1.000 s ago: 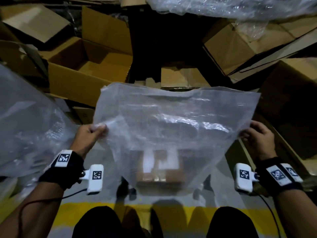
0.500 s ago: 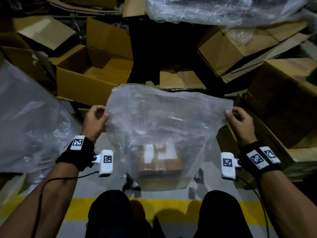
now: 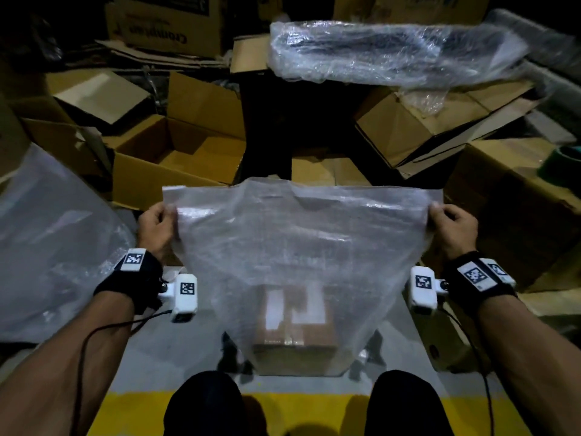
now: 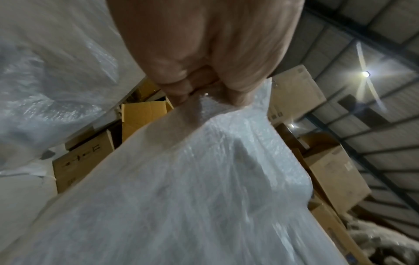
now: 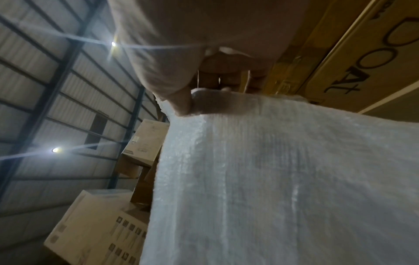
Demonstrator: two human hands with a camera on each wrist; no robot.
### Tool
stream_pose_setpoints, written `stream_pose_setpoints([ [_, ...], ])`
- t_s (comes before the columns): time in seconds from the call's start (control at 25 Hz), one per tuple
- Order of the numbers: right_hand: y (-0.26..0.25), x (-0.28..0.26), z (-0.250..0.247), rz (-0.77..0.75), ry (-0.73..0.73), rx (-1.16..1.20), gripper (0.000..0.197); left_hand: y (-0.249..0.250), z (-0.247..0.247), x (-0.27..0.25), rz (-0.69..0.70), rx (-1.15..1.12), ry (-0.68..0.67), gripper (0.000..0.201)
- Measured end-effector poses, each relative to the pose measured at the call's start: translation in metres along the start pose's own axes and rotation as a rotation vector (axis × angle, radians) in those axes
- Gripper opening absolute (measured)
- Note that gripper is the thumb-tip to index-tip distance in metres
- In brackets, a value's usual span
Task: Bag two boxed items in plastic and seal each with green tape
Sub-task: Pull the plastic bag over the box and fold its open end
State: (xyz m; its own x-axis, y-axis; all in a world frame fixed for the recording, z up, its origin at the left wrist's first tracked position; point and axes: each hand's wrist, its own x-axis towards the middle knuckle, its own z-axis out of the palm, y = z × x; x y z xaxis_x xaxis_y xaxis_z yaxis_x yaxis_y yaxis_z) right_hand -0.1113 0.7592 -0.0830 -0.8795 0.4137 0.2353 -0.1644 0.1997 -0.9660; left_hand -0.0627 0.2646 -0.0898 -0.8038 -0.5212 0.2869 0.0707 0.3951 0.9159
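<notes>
A translucent plastic bag (image 3: 298, 247) hangs stretched between my two hands, its mouth pulled wide. Inside, at the bottom, sits a brown cardboard box (image 3: 294, 338) with white labels on top, just in front of my knees. My left hand (image 3: 157, 226) pinches the bag's upper left corner, and my right hand (image 3: 449, 226) pinches the upper right corner. The left wrist view shows the left hand (image 4: 204, 86) curled on the bag (image 4: 192, 197); the right wrist view shows the right hand's thumb (image 5: 181, 100) pressed on the bag (image 5: 283, 179). A green tape roll (image 3: 562, 165) lies on a carton at far right.
Open and flattened cardboard cartons (image 3: 176, 158) crowd the floor ahead and on both sides. A large plastic-wrapped bundle (image 3: 393, 55) lies on boxes at the back. More loose plastic sheeting (image 3: 53, 240) is heaped at my left. A yellow floor line (image 3: 132, 413) runs under my knees.
Both hands have slid outward to the bag's top corners and pulled its mouth taut and level. The box has stayed at the bottom of the bag.
</notes>
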Motion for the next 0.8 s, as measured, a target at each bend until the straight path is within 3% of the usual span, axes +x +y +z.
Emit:
stream_pose_setpoints([
  [0.12,0.000,0.017,-0.009,0.078,0.063,-0.015,0.018,0.005,-0.009,0.005,0.013,-0.009,0.031,0.015],
  [0.24,-0.004,0.027,-0.013,0.145,0.088,-0.011,0.024,-0.006,-0.021,0.029,-0.036,-0.015,0.014,0.023],
  [0.4,-0.014,0.034,-0.012,0.156,0.096,0.052,0.015,-0.012,-0.021,0.051,-0.101,-0.109,0.051,0.030],
  [0.56,0.004,0.025,-0.015,0.124,0.015,-0.123,0.019,-0.016,-0.006,0.033,-0.054,0.029,-0.012,0.038],
  [0.68,0.011,0.018,-0.019,0.068,-0.020,-0.152,0.018,-0.029,-0.009,0.026,0.007,0.019,-0.024,0.028],
  [0.8,0.006,0.026,-0.020,0.106,0.025,-0.142,0.022,-0.032,-0.015,0.033,-0.055,-0.077,0.048,0.015],
])
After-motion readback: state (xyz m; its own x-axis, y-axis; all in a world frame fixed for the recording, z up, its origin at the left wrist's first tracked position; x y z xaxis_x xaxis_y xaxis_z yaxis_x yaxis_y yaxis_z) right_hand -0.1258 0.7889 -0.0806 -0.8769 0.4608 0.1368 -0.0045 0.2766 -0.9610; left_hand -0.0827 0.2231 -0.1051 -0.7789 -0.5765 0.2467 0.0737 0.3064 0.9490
